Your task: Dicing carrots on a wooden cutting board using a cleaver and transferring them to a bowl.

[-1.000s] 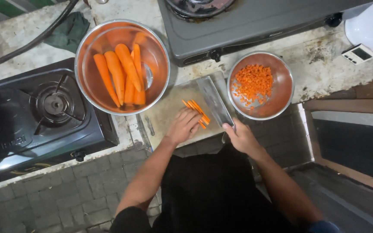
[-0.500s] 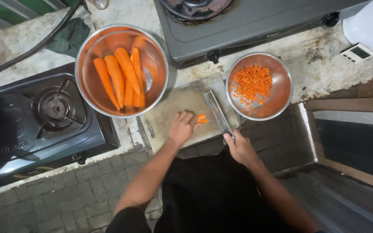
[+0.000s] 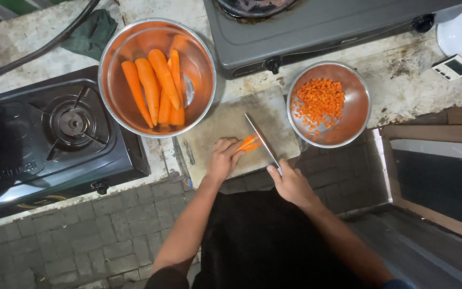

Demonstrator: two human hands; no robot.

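Note:
My left hand (image 3: 223, 159) presses down on a few thin carrot strips (image 3: 248, 143) lying on a pale cutting board (image 3: 225, 124). My right hand (image 3: 291, 183) grips the handle of a knife (image 3: 261, 141), whose blade rests across the strips right beside my left fingertips. A large steel bowl (image 3: 114, 101) to the upper left of the board holds several whole peeled carrots (image 3: 155, 85). A smaller steel bowl (image 3: 356, 115) to the right holds diced carrot (image 3: 320, 100).
A black gas stove (image 3: 44, 139) stands at the left, and a grey stove (image 3: 306, 27) at the top. A green cloth (image 3: 91, 33) and a hose lie at top left. A small white timer (image 3: 455, 67) sits at right. A brick floor lies below.
The view has shifted slightly. My left hand keeps holding the carrot strips while the knife has worked along them; the strips look shorter than a second ago.

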